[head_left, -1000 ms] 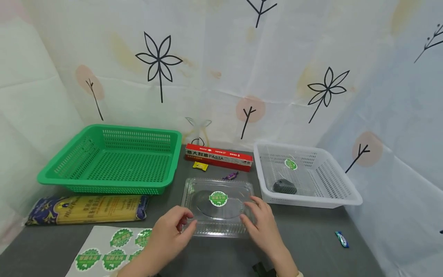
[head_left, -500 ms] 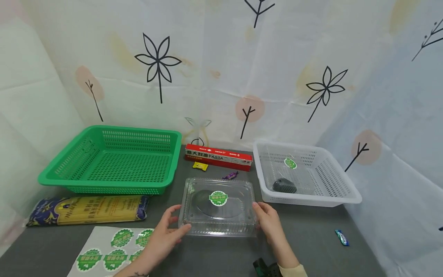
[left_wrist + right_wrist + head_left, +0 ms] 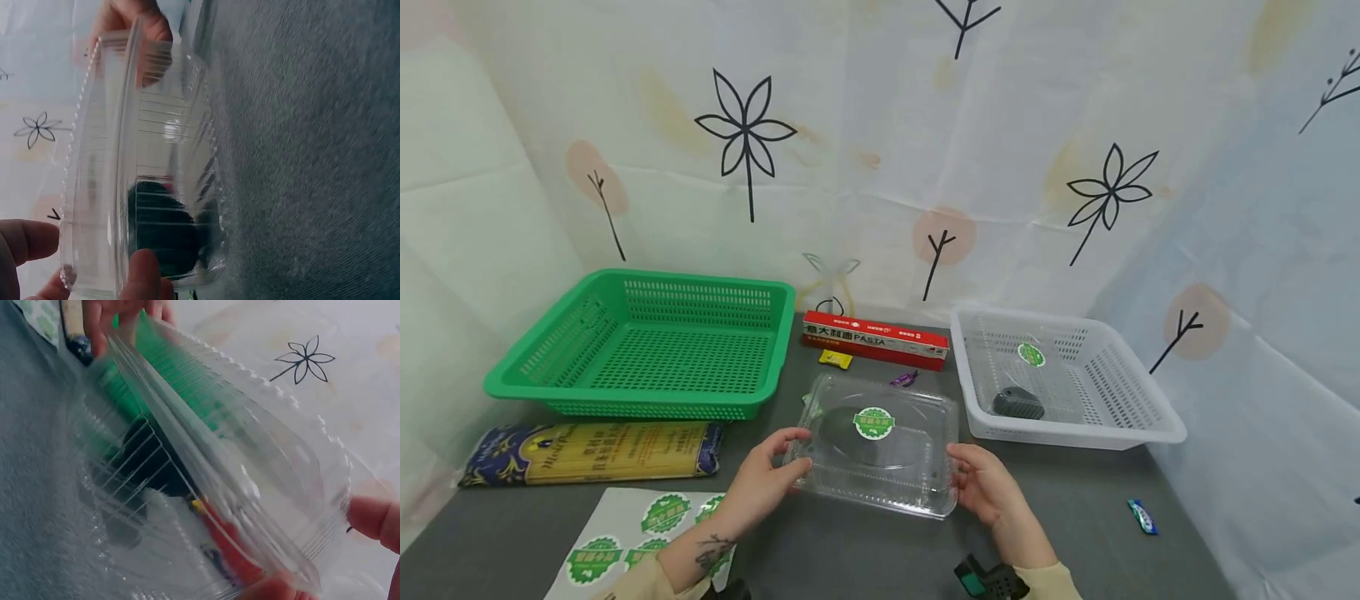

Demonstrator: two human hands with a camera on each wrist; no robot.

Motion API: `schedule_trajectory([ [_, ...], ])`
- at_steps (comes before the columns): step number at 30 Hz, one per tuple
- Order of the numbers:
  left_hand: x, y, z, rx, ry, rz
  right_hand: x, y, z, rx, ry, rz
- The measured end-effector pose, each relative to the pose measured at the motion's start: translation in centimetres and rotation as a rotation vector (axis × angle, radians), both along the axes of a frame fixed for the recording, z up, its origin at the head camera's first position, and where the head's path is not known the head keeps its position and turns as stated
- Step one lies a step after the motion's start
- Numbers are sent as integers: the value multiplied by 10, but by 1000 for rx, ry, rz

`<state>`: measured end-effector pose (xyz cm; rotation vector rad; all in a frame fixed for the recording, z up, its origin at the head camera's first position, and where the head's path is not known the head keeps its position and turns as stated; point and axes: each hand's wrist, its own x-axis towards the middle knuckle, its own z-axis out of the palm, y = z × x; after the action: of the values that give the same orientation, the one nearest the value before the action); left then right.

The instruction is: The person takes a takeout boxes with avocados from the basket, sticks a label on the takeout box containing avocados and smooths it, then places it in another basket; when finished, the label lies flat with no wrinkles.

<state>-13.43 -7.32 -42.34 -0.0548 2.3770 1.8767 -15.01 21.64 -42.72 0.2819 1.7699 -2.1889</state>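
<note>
A clear plastic clamshell box (image 3: 887,479) with a round green sticker (image 3: 874,423) on its lid is tilted between my hands, lid up. My left hand (image 3: 763,479) grips its left side, thumb and fingers at the edge. On the right side, my right hand (image 3: 988,487) holds the edge. Through the box wall in the left wrist view shows a dark rounded shape (image 3: 162,231); its kind is unclear. The lid appears closed in both wrist views.
A green basket (image 3: 767,392) stands back left, with a yellow-blue packet (image 3: 617,454) and sticker sheet (image 3: 613,517) before it. Behind the box lie a red pasta box (image 3: 876,340) and small wrapped sweets (image 3: 835,359). At right, a white basket (image 3: 1075,437) contains another stickered clear box.
Both hands have closed in from above the box to its sides. The box has been taken hold of and tilted, its right front corner now lower in view.
</note>
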Motion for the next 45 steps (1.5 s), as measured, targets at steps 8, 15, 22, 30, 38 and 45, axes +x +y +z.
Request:
schedule_trajectory([
  [8,-18,-3,-4,100,-37,120,25,-13,-8,-212,-145,160],
  [15,-27,1,-5,132,-48,202,62,-32,-14,-408,-269,286],
  [22,-15,-15,-8,250,-73,134,72,-18,-10,-278,-302,190],
  [30,-12,-98,-50,431,52,183,62,16,-11,-14,-103,-91],
  [38,-48,-148,-70,474,349,189,36,33,-22,251,260,-179],
  [45,-66,-155,-72,452,300,274,28,34,-23,293,551,-22],
])
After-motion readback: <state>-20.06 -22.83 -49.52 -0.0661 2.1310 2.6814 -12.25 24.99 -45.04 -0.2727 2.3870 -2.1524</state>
